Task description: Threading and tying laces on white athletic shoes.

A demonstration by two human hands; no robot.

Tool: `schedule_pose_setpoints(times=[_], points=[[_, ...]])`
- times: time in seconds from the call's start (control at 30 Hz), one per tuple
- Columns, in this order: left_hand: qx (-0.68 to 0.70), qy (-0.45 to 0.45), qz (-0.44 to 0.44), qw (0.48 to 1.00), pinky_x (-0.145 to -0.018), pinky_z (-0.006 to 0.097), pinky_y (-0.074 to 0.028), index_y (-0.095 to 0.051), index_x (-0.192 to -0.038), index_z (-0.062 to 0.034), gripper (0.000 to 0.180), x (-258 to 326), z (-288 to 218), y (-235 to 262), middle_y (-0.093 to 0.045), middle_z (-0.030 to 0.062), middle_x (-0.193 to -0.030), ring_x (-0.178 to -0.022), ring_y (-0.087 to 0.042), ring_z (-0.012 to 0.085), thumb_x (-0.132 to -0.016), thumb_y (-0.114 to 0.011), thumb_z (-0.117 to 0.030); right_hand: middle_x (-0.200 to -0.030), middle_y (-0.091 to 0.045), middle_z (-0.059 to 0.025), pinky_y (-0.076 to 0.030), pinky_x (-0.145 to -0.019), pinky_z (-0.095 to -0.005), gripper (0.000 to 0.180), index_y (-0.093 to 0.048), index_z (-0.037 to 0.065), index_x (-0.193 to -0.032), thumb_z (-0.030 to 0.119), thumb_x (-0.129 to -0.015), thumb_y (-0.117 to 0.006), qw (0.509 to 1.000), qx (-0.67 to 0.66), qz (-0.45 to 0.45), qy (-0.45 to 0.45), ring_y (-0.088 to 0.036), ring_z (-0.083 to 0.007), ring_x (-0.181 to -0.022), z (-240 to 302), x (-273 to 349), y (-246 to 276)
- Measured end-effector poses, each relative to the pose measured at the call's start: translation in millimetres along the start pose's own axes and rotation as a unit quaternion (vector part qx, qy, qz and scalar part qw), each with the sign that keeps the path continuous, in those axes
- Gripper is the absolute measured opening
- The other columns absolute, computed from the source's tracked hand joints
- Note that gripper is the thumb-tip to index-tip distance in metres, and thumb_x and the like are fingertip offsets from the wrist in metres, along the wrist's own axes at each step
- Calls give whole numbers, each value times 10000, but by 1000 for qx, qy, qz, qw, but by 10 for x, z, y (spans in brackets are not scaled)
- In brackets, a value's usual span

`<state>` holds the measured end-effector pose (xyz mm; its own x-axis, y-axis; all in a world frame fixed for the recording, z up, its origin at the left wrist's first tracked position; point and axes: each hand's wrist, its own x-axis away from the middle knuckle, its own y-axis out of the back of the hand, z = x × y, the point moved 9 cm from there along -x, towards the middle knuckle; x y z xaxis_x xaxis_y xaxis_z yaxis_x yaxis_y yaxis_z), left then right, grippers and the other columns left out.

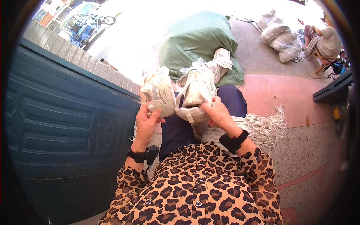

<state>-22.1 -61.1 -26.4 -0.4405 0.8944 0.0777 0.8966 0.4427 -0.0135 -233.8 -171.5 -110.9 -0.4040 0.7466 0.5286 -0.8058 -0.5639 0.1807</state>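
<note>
My left hand (146, 122) is closed on the heel end of an off-white sneaker (164, 95), thumb on its near side. Beside it, a second off-white sneaker (195, 84) points away from me, its opening facing up. My right hand (217, 113) grips the collar of that sneaker at the heel. The two sneakers are side by side over my lap. Just beyond, another pale shoe (222, 60) rests against a large green cloth-covered bundle (197, 35). A thick bunch of white shoelaces (264, 126) lies across my right thigh and hangs off to the right.
A dark blue panelled door (60, 123) stands close on my left. At the far right a person (330, 42) sits on a wooden chair near white sacks (283, 41). A blue vehicle (82, 26) is outside at the far left. A dark ledge (333, 88) juts in from the right.
</note>
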Motion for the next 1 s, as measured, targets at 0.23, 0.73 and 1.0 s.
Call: schedule_pose_setpoints(times=[0.23,0.73,1.0], points=[[-69,5,8,998,-616,253,-515,-483,-1125,-14,317,39,110,10,-606,89,-979,-797,-611,154,-847,-602,-112,-786,-602,-127,-379,-296,-230,588,-470,45,-1138,553,-882,-323,921,-359,131,73,-507,-145,-412,-44,150,682],[-558,-355,149,735,-585,321,-440,-570,-1035,-147,320,232,520,-1279,-532,66,-877,-877,-496,232,-715,-561,-126,-920,-634,-113,-525,-464,-239,532,-495,24,-1186,458,-889,-415,923,-379,56,34,-612,-137,-582,-859,1140,1595],[-434,-334,150,823,-648,288,-451,-594,-994,-74,282,189,404,-1018,-568,50,-898,-839,-539,205,-717,-647,-79,-1088,-542,-133,-527,-645,-267,489,-307,61,-1321,258,-902,-466,943,-291,151,52,-590,-183,-884,-327,649,363]])
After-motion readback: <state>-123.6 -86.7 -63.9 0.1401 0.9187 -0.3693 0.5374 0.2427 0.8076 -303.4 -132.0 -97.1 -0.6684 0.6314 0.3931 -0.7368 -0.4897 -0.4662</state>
